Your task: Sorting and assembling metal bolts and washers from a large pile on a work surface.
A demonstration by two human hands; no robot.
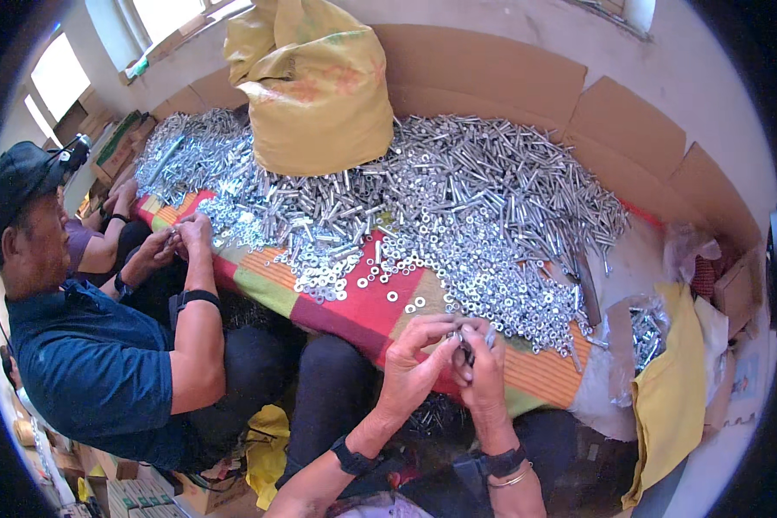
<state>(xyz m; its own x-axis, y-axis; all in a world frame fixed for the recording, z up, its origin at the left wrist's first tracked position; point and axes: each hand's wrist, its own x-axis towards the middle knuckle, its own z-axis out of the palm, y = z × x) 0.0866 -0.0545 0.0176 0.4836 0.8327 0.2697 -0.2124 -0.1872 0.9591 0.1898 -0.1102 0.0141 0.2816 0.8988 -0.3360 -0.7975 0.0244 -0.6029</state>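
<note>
My left hand [419, 358] and my right hand [482, 367] meet at the near edge of the cloth, thumbs and fingers pinched together. Between them is a small silvery metal fastener [490, 335], mostly covered by the fingers, so its exact kind does not show. Just beyond my hands lie many loose washers and nuts [501, 289]. Farther back, a broad heap of metal bolts [492, 164] spreads over the checked cloth [319, 321]. A few single washers [392, 296] rest on a red square of the cloth.
A yellow sack [319, 112] stands in the heap, before cardboard sheets [492, 65] along the wall. At right are a clear bag of fasteners [647, 337] and a yellow cloth-like sack [669, 388]. A co-worker [104, 345] sits close on my left, hands together over the cloth; another person's arm shows beyond.
</note>
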